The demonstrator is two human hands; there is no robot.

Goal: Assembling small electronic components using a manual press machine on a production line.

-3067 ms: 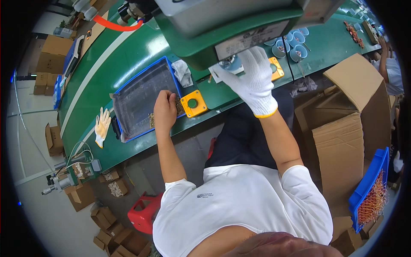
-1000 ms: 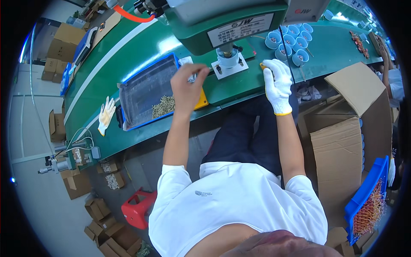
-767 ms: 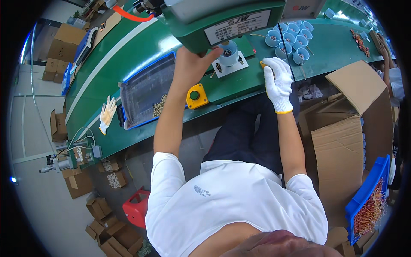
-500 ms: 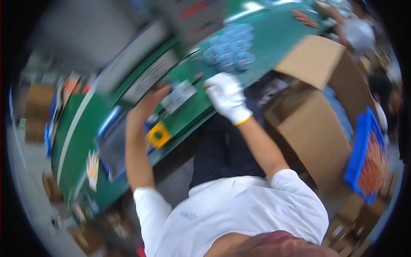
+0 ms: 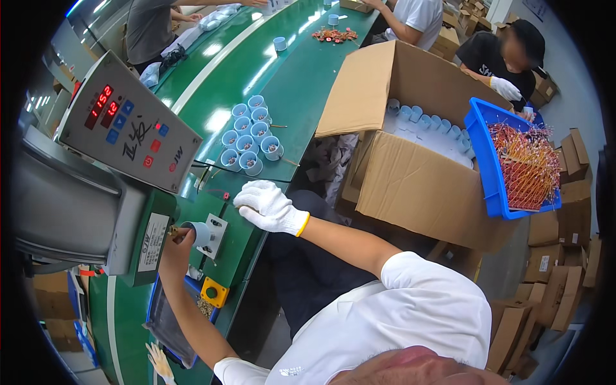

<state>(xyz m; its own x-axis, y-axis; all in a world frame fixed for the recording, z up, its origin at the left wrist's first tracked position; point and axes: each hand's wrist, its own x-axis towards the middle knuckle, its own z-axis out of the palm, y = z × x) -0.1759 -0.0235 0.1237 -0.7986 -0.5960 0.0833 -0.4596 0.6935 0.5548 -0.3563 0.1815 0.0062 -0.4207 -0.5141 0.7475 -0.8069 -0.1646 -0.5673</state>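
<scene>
My bare left hand [image 5: 178, 250] is beside the head of a grey and green press machine [image 5: 144, 237]. Its fingertips pinch a small brass-coloured part [image 5: 172, 230], partly hidden. Just right of those fingers, a light blue cup [image 5: 201, 235] sits tilted in view against a metal fixture plate [image 5: 217, 236]. My right hand [image 5: 269, 208], in a white knit glove with a yellow cuff, rests on the green bench, fingers outstretched and slightly curved, holding nothing visible. A small red part [image 5: 226, 196] lies near its fingertips.
Several blue cups with wired parts [image 5: 247, 138] stand beyond my right hand. An open carton [image 5: 417, 186] holds rows of cups; a blue bin [image 5: 491, 173] of red wires adjoins it. Near my left forearm are a yellow button box [image 5: 215, 292] and a dark tray [image 5: 172, 314]. Co-workers sit beyond.
The view has swung and sharpened, bringing the press and its display fully in. My left hand has come to the press head beside the cup; the gloved right hand remains on the bench.
</scene>
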